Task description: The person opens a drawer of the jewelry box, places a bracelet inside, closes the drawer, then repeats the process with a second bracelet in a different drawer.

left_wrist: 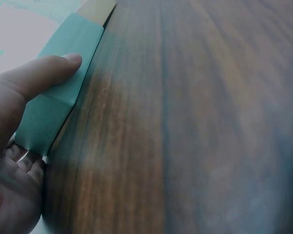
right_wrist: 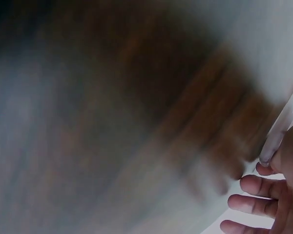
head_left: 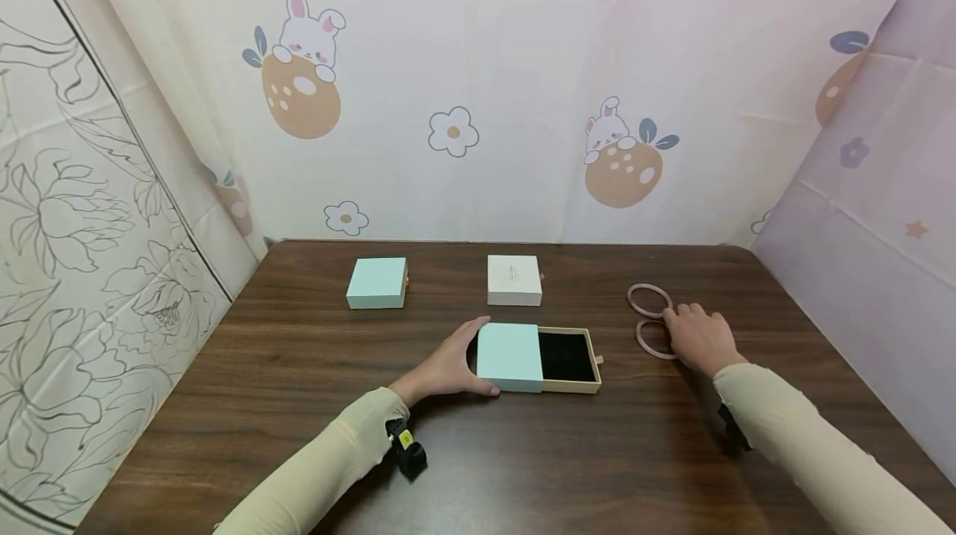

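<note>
A mint-green drawer box [head_left: 509, 358] lies on the wooden table with its black-lined drawer [head_left: 566, 357] slid out to the right. My left hand [head_left: 451, 362] grips the box's left end, thumb on the near side and fingers at the far side. On the right, two pale pink bangles lie one behind the other, a back bangle [head_left: 631, 294] and a front bangle [head_left: 639, 338]. My right hand [head_left: 700, 339] is at their right edge, pinching a bangle [right_wrist: 282, 126] between thumb and forefinger, other fingers spread. Which of the two it pinches I cannot tell.
A second mint-green box [head_left: 377, 283] stands at the back left of the table [head_left: 597, 452]. A white box [head_left: 514, 279] with small print is behind the opened one. Patterned curtains [head_left: 478, 87] hang along the back and sides.
</note>
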The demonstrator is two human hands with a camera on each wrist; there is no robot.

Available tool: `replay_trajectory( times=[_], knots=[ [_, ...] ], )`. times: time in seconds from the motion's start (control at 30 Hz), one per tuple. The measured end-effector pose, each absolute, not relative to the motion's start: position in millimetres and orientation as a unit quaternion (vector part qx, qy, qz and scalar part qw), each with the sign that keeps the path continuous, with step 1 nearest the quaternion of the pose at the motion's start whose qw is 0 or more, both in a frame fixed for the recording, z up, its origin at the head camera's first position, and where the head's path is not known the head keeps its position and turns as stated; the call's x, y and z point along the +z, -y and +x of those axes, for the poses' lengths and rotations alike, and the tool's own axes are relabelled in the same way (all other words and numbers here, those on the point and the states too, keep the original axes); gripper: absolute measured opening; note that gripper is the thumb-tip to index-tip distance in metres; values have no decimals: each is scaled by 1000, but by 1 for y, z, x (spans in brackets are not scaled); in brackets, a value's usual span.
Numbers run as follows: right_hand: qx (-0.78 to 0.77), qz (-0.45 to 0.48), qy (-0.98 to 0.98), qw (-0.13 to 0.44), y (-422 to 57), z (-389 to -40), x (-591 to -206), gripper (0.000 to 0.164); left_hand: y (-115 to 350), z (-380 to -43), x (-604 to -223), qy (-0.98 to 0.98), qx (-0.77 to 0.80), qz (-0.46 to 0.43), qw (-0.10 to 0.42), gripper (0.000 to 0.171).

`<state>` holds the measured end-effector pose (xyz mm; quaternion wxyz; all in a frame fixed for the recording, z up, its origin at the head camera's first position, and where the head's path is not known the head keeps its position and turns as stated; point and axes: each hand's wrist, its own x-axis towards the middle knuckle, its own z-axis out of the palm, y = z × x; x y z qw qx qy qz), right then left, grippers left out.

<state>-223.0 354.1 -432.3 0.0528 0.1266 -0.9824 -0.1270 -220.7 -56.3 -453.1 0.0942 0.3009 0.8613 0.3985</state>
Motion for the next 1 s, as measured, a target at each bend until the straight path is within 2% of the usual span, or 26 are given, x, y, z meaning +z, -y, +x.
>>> replay_trajectory(
  times=[0.63, 1.0],
  knots=[
    [-93, 138, 985, 49, -343, -211, -422, 17, 57, -221, -454, -862, 396, 303, 90, 108],
    [-108, 165, 978, 65, -333, -203, -418, 23, 56, -222, -455, -860, 399, 305, 91, 107]
  ],
)
